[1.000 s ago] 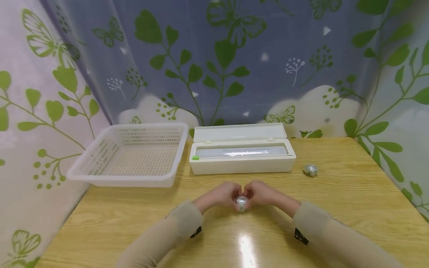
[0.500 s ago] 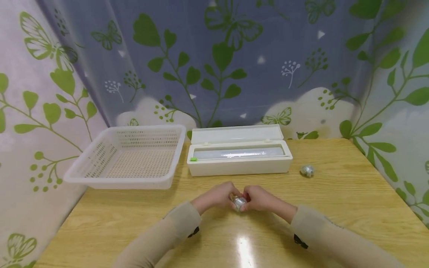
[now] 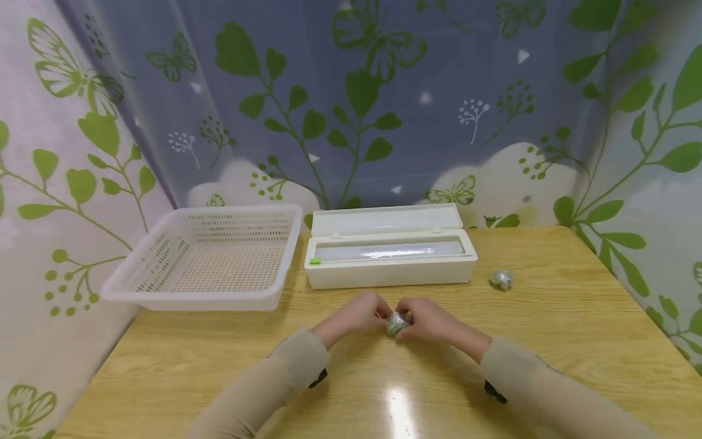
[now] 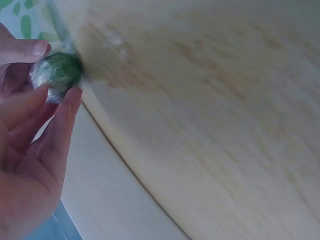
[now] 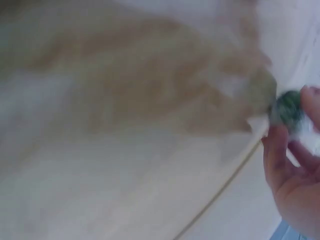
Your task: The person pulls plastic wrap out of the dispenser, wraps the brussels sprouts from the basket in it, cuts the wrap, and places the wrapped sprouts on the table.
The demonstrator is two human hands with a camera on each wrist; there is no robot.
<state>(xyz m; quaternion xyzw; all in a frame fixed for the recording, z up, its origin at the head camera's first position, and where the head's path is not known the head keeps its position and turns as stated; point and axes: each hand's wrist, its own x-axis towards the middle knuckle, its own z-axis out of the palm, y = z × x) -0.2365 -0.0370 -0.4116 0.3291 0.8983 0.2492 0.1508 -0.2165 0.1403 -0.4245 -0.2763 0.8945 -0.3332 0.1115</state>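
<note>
A small round green thing [image 4: 65, 71] wrapped in clear plastic film is held between both hands, low over the table's middle. My right hand [image 3: 430, 320] pinches the wrapped green ball [image 3: 397, 323] from the right, thumb below and fingers above. From the other side my left hand [image 3: 363, 314] grips its left edge with the fingertips. In the right wrist view the ball [image 5: 288, 107] is blurred, with fingertips around it. Another film-wrapped ball [image 3: 501, 279] lies apart on the table to the right, a bunched end of film at its base.
Behind the hands stands a long white cling film box [image 3: 392, 274], lid raised, a roll of film [image 3: 384, 250] inside and a green slider [image 3: 315, 261] at its left. A white perforated basket [image 3: 192, 299] sits at the left. Patterned curtain [image 3: 307, 91] borders the wooden table [image 3: 219, 366].
Both hands have turned the wrapped ball between their fingers and shifted their grips on it. The ball now sits slightly higher in the head view, more in the right hand's fingers.
</note>
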